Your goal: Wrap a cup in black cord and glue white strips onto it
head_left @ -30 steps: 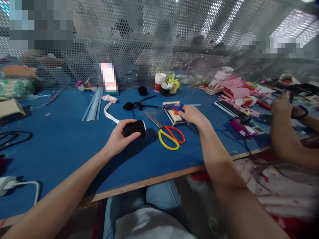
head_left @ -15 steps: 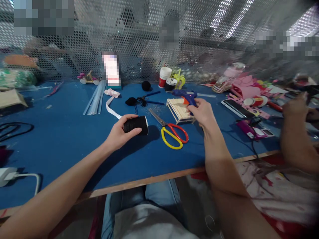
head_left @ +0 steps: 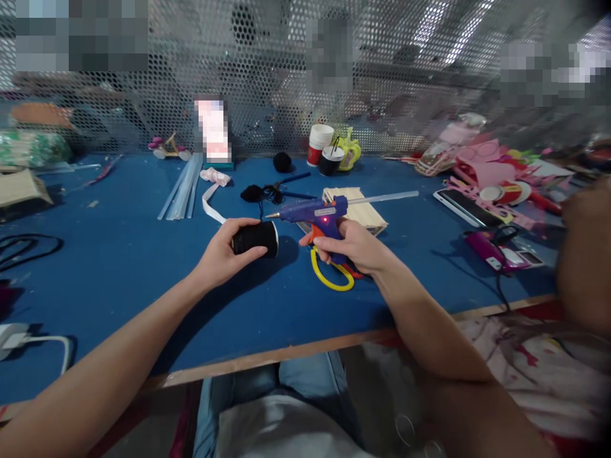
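My left hand is closed round a black-wrapped cup, tipped on its side with its white-edged end facing right. A black strand runs from it to a small black yarn ball. My right hand grips a blue hot glue gun by its handle, fingers at the orange trigger. The gun's red light is on, its nozzle points left, just above and near the cup's white end, and a clear glue stick sticks out behind. Under the gun lie yellow-and-red scissors, their blades mostly hidden.
Behind the gun sits a small wooden-stick rack. Glue sticks, white ribbon and a lit phone stand left. Paper cups are at the back by the mesh. A co-worker's arm is at right beside a phone.
My right hand has lifted the glue gun off the wooden rack and brought it left and nearer, its nozzle now by the cup. My left hand has shifted slightly left with the cup.
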Motion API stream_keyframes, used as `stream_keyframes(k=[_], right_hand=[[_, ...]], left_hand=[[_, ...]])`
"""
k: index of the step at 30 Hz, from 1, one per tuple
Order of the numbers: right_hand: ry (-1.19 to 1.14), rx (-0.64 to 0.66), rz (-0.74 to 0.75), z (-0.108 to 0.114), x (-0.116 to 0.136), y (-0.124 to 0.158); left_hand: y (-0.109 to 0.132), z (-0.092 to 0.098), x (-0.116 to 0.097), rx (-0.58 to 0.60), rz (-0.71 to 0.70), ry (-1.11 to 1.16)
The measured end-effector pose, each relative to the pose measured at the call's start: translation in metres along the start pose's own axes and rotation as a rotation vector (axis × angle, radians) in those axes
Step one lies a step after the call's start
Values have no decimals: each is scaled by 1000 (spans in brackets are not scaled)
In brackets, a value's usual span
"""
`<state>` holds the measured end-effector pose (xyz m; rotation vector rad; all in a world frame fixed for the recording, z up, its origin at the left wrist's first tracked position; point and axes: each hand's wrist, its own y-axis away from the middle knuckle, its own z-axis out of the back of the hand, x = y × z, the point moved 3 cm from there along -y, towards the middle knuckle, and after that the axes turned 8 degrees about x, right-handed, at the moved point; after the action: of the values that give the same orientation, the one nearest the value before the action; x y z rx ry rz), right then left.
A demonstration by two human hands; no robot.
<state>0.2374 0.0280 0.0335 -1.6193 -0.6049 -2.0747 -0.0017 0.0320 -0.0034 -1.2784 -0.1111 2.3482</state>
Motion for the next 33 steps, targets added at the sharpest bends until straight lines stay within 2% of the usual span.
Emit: stream_keyframes(k=[8, 12, 18, 28, 33], right_hand=[[63, -57, -27, -4, 3, 3], [242, -144, -7, 1, 7, 11], [508, -182, 46, 3, 10, 17], [639, -179, 30, -2, 9, 18], [716, -230, -5, -1, 5, 16]], left_hand=[[-2, 1, 0, 56, -21, -16], [-3, 3, 0, 73, 2, -24], [-4, 2, 2, 86, 50, -35], [-4, 1, 2, 86, 89, -42], [-4, 1, 1, 88, 81, -39]])
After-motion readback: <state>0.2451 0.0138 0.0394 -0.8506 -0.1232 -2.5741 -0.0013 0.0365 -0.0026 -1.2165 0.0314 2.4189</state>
